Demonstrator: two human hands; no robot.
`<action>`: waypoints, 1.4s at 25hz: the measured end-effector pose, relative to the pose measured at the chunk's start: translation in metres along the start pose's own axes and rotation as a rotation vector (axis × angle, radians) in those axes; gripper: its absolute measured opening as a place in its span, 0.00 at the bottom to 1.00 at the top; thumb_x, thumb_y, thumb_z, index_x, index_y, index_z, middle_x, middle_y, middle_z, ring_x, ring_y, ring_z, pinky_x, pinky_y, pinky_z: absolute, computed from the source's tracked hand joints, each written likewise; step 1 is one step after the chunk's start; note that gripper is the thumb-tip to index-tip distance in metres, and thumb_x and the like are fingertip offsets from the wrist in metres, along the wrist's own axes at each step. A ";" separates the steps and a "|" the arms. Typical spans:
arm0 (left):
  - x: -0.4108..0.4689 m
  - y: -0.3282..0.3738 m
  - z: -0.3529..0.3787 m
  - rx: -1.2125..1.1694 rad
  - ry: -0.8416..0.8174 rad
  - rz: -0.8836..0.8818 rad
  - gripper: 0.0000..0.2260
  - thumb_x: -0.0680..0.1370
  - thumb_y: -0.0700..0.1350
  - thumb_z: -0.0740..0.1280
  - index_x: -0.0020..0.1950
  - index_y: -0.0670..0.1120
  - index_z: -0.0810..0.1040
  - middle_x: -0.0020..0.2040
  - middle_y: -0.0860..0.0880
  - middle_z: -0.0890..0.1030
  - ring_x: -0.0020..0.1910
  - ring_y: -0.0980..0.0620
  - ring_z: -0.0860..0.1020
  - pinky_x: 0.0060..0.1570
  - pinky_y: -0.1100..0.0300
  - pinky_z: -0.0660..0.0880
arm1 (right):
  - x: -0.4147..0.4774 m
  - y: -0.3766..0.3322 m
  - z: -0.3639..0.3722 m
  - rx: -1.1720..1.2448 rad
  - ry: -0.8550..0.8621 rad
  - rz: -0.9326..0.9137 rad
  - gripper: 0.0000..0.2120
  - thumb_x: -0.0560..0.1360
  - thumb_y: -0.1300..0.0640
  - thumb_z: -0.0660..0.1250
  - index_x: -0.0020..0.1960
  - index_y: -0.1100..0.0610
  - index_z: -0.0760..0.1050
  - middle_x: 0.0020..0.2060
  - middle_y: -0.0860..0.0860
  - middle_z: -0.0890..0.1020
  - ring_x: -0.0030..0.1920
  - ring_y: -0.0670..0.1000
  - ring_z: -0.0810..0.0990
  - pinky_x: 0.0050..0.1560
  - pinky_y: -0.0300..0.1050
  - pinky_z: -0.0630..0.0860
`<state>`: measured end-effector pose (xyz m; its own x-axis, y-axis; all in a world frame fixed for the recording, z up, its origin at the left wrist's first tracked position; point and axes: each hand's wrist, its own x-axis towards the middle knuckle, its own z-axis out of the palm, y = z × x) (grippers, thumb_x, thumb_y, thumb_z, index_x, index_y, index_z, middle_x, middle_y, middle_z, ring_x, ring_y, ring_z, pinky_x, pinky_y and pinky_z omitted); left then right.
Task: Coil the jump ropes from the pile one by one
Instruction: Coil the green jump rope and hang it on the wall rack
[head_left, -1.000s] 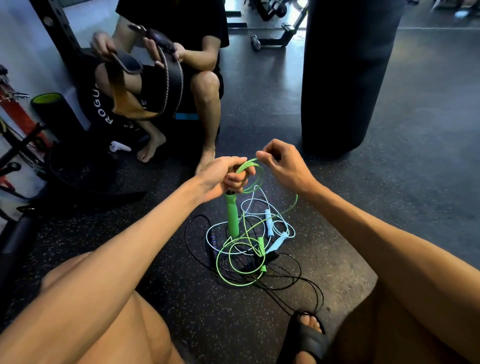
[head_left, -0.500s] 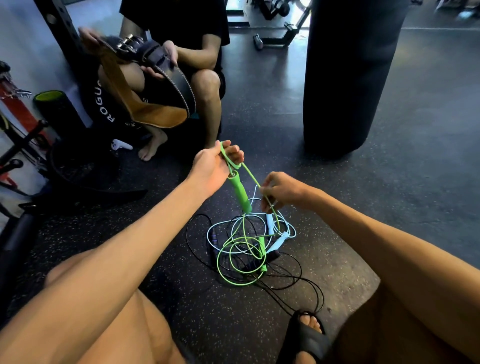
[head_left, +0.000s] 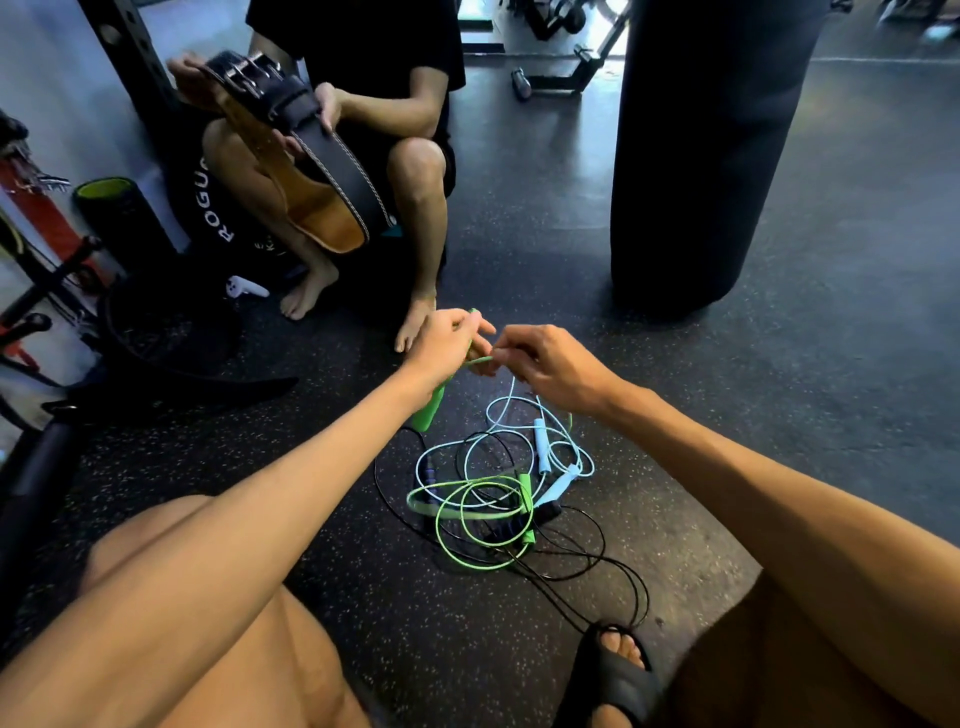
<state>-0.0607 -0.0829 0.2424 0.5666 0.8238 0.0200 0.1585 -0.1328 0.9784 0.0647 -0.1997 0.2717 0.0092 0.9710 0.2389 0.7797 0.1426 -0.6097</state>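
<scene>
L hand (head_left: 445, 343) gripped the green handle (head_left: 429, 410), fingers curled round it. Only the handle's lower end showed under the wrist, plus a tip above the knuckles. R hand (head_left: 551, 370) sat just beside it, thumb & forefinger pinching the green cord (head_left: 480, 359) where it left the L fist. Whether the two hands touched was hard to tell. Past the pinch the cord went behind the R palm, hidden.

Below the hands, on the floor (head_left: 779, 415), lay the pile (head_left: 498, 499): green loops w/ a 2nd green handle (head_left: 525, 501), a light-blue rope (head_left: 543, 447) & a black rope (head_left: 597, 551), all tangled. Which strand lay over which couldn't be sorted out. The black loop reached a sandal (head_left: 613, 675) at the bottom edge.

Opposite, a seated person (head_left: 395, 104), cut off at the top, held a leather belt (head_left: 322, 171), one bare foot near the L hand. A punching bag (head_left: 696, 156) hung rear right, top cut off. Floor ran wide to the right of pile & bag. The left side was crowded w/ rack gear & a foam roller (head_left: 119, 218).
</scene>
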 end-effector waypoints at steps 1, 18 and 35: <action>-0.002 0.000 0.001 0.058 -0.054 0.011 0.15 0.83 0.44 0.57 0.40 0.44 0.77 0.30 0.43 0.80 0.27 0.46 0.78 0.34 0.54 0.76 | 0.000 0.000 -0.002 -0.006 0.042 -0.012 0.08 0.79 0.59 0.65 0.43 0.59 0.80 0.29 0.45 0.75 0.27 0.42 0.70 0.29 0.33 0.63; -0.017 0.032 -0.004 -0.792 -0.546 -0.228 0.16 0.84 0.49 0.50 0.45 0.42 0.70 0.24 0.53 0.60 0.23 0.56 0.55 0.27 0.62 0.59 | 0.006 0.025 -0.007 0.530 0.085 0.517 0.06 0.82 0.58 0.59 0.50 0.61 0.67 0.32 0.56 0.73 0.30 0.52 0.73 0.40 0.57 0.80; 0.000 0.010 -0.007 -0.274 0.073 0.032 0.11 0.85 0.43 0.51 0.53 0.38 0.69 0.35 0.39 0.80 0.31 0.46 0.81 0.33 0.59 0.78 | 0.000 0.004 -0.002 0.037 -0.129 0.069 0.09 0.80 0.58 0.64 0.45 0.59 0.81 0.28 0.45 0.76 0.27 0.41 0.72 0.32 0.34 0.69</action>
<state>-0.0647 -0.0804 0.2540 0.5061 0.8606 0.0572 -0.0892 -0.0137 0.9959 0.0691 -0.2000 0.2707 -0.0207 0.9950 0.0978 0.7567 0.0795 -0.6489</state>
